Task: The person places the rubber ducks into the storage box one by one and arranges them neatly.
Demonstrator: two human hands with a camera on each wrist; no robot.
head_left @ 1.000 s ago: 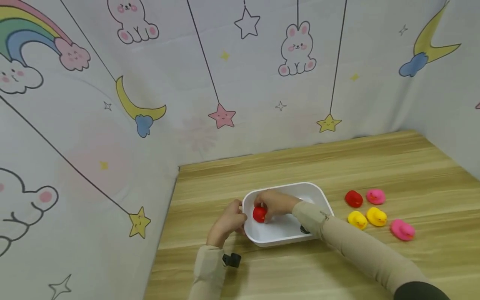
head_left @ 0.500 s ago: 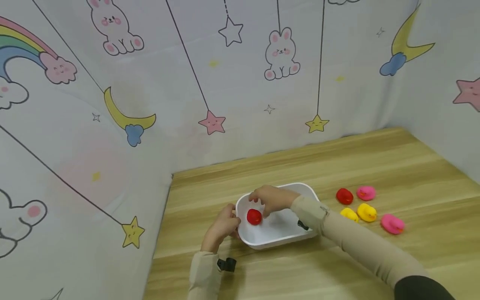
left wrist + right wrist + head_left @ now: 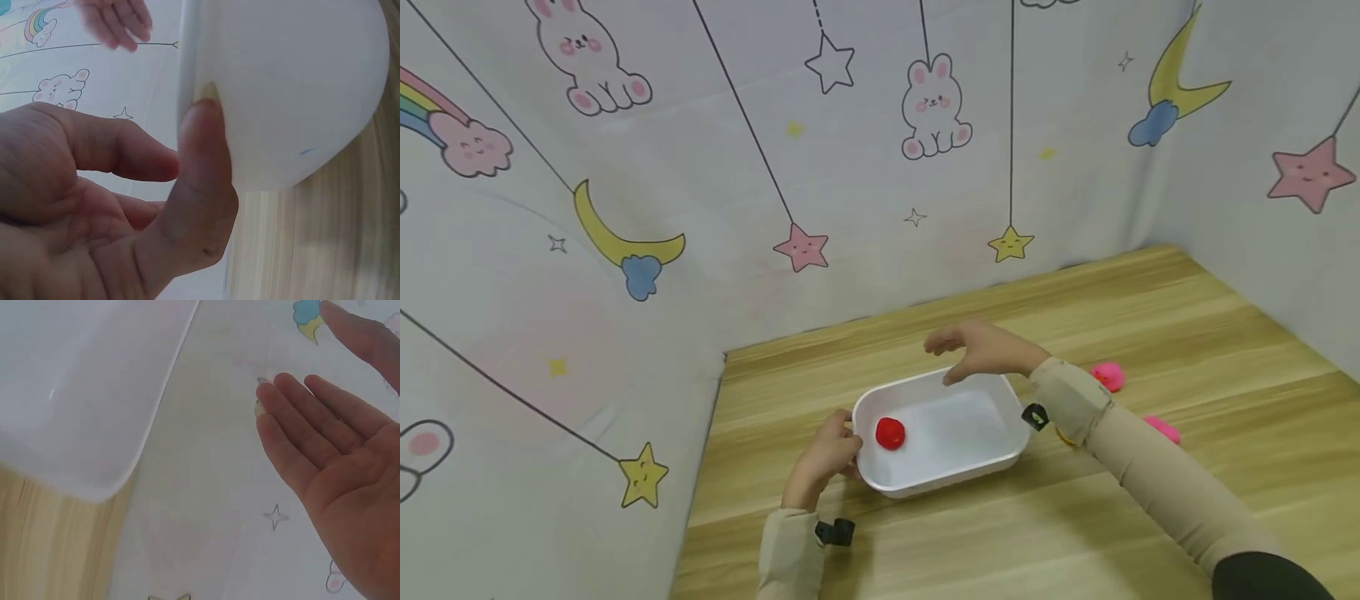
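In the head view, a white plastic basin (image 3: 958, 417) stands on the wooden table with a red rubber duck (image 3: 891, 433) inside, near its left end. My left hand (image 3: 827, 454) grips the basin's left rim; the left wrist view shows the rim of the basin (image 3: 300, 81) pinched between thumb and fingers. Above the basin's far right rim hovers my right hand (image 3: 988, 348), holding nothing. Its fingers (image 3: 319, 425) are nearly straight in the right wrist view, with the thumb spread apart.
Right of the basin lie a pink duck (image 3: 1108, 375) and another pink duck (image 3: 1163, 429). A sliver of yellow (image 3: 1066, 437) shows beside the right sleeve, which hides the other ducks. A printed white cloth (image 3: 865, 283) borders the table's far edge and sides.
My right hand let go of the red duck inside the basin, then rose and moved right over the rim. The left hand stayed on the basin. The head view shifted slightly.
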